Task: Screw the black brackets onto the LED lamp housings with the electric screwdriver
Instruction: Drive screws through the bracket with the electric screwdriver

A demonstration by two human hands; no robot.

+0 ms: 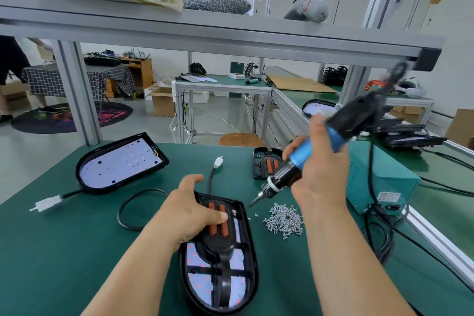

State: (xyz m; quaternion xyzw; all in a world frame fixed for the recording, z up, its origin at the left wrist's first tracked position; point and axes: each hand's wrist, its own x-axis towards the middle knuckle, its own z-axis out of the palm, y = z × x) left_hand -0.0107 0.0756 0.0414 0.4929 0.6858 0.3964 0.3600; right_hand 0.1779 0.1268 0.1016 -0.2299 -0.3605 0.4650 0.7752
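Note:
A black LED lamp housing (250,259) lies in front of me on the green table, with a black bracket (220,246) carrying two orange strips laid on its white LED board. My left hand (191,210) presses down on the bracket's top end, thumb on an orange strip. My right hand (316,167) grips the blue-and-black electric screwdriver (302,154), tilted, its bit hovering just right of the housing's top edge above a pile of small silver screws (283,219).
A second housing (120,161) without a bracket lies at the left, its cable and white plug (46,204) trailing. Another bracket (266,164) sits behind the screwdriver. A teal power supply box (379,182) stands at right with black cables. More housings are stacked at the far right.

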